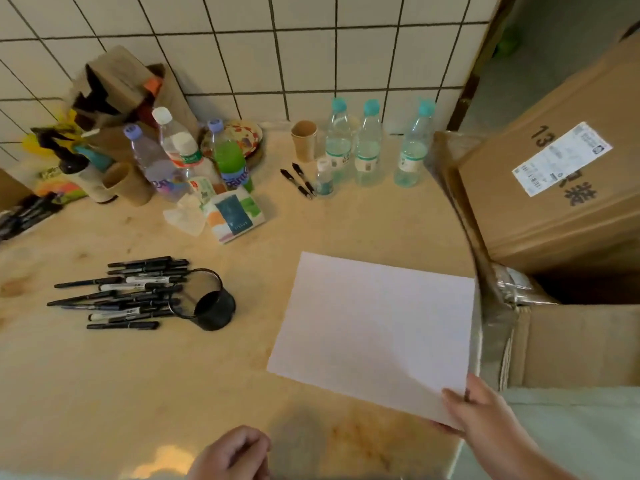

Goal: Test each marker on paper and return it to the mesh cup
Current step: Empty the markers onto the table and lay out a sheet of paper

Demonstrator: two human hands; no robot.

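Fingers (453,398) of my right hand (485,417) pinch the near right corner of the blank paper (374,327), thumb on top, the rest underneath, so the sheet is being set in place and nothing has been tested yet, as I judge it. My left hand (230,455) sits loosely curled at the near edge of the desk (138,375), holding nothing.

Mesh cup (211,303) lies tipped on its side to the left of the sheet, mouth facing left, and the markers (128,292) are spilled out of it in a loose pile, all capped as far as I can see. Next I would let go of the paper, stand the cup up, and reach left for one marker.

Room is good between paper and cup. The paper's right side runs close to the desk edge and the cardboard boxes (554,202) beyond. Bottles (367,147) and a tissue pack (235,216) stand well back by the tiled wall.
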